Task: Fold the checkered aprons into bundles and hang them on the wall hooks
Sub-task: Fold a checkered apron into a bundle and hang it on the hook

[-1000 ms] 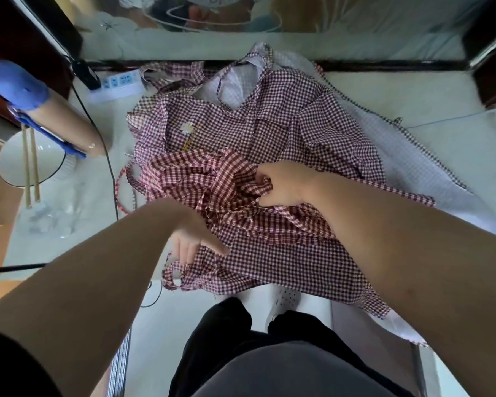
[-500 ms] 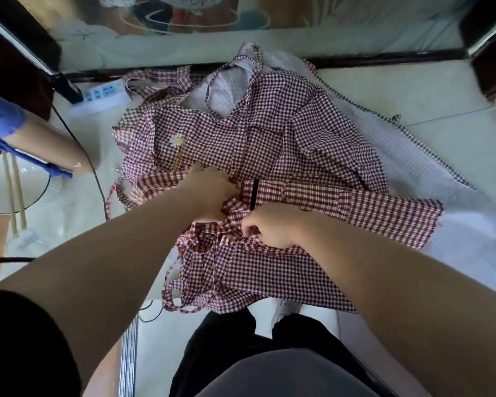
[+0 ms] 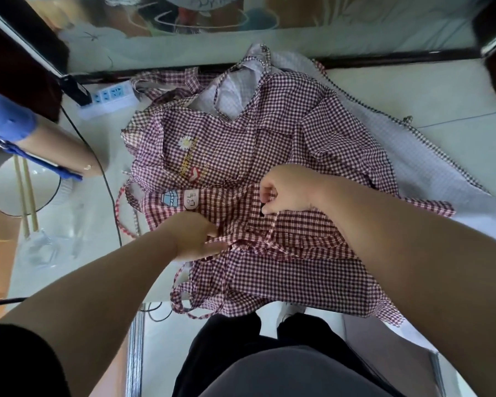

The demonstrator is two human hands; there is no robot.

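Observation:
Several red-and-white checkered aprons lie heaped on a pale table (image 3: 441, 90). The top apron (image 3: 292, 224), partly folded into a band with small printed patches, lies across the heap's near part. My left hand (image 3: 195, 239) rests on its left part, fingertips pinching a thin strap near the fold. My right hand (image 3: 287, 193) pinches the band's upper edge at the middle. Behind it lies another apron (image 3: 241, 144) with a daisy print, spread flat. No wall hooks are in view.
A white power strip (image 3: 109, 98) with a black cable lies at the back left. A white bowl (image 3: 17, 193) with chopsticks, a tan roll with a blue end (image 3: 40, 144) and clear plastic sit at the left. A pale cloth (image 3: 430, 167) lies under the aprons.
The top apron's left end has been laid out flat, showing its printed patches. My right hand moved up and right along the band; my left hand drew back toward me and lower.

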